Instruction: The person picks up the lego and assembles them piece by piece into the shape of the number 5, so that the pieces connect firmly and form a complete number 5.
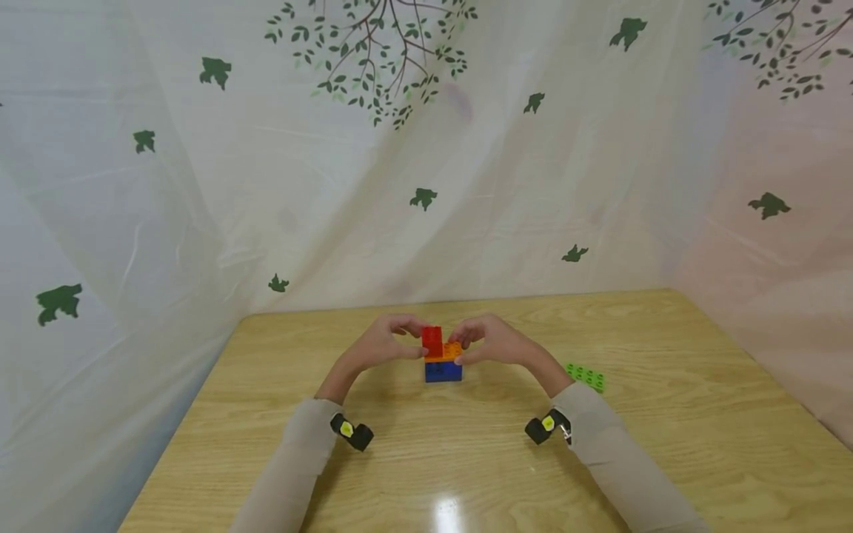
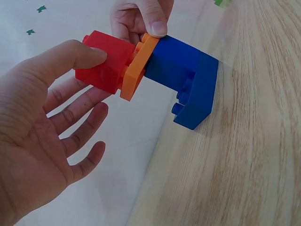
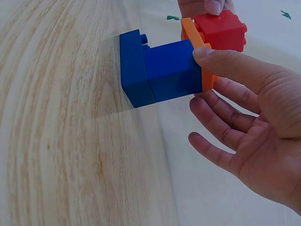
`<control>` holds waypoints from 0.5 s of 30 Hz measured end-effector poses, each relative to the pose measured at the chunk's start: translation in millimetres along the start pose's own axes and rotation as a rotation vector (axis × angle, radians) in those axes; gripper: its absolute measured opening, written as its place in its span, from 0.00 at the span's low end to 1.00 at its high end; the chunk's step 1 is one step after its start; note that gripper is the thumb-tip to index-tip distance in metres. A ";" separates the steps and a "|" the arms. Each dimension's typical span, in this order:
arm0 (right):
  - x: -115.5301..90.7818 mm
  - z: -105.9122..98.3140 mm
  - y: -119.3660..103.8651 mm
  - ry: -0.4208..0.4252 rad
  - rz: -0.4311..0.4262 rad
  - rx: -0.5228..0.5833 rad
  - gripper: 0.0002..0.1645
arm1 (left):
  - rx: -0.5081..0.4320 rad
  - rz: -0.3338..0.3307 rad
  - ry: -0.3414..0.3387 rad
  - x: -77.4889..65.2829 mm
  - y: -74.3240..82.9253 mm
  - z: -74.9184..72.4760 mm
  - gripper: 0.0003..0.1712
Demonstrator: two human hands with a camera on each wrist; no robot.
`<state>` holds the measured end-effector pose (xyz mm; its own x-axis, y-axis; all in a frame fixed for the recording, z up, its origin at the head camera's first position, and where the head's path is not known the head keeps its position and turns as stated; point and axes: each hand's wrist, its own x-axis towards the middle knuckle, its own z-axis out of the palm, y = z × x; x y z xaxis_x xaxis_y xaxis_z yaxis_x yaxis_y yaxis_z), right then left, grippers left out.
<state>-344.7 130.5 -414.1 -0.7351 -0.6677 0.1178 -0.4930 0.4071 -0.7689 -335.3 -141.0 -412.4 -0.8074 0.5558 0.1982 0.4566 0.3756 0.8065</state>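
Observation:
A stack of toy building bricks stands on the table between both hands. At its base lies a flat blue brick [image 3: 136,70], with a taller blue brick [image 3: 174,68] on top that leaves some base studs bare. Over that is a thin orange brick [image 2: 138,70], and a red brick [image 2: 106,61] sits on the orange one at its left side. My left hand [image 1: 381,345] pinches the red brick between thumb and forefinger, its other fingers loosely bent. My right hand [image 1: 498,342] pinches the orange brick, the thumb at its seam with the taller blue brick.
A flat green studded brick [image 1: 586,377] lies on the wooden table [image 1: 440,451], beside the right forearm. Behind the table hangs a pale curtain [image 1: 333,185] with leaf and bird prints. Each wrist wears a small black camera [image 1: 352,431].

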 end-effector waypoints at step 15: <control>-2.0 0.4 2.6 -0.002 0.001 -0.016 0.19 | 0.011 -0.004 0.008 -2.6 0.6 1.5 0.22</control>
<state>-344.4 132.6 -416.6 -0.7346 -0.6685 0.1160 -0.4997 0.4174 -0.7590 -332.3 -141.2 -413.2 -0.8119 0.5485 0.1996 0.4575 0.3856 0.8012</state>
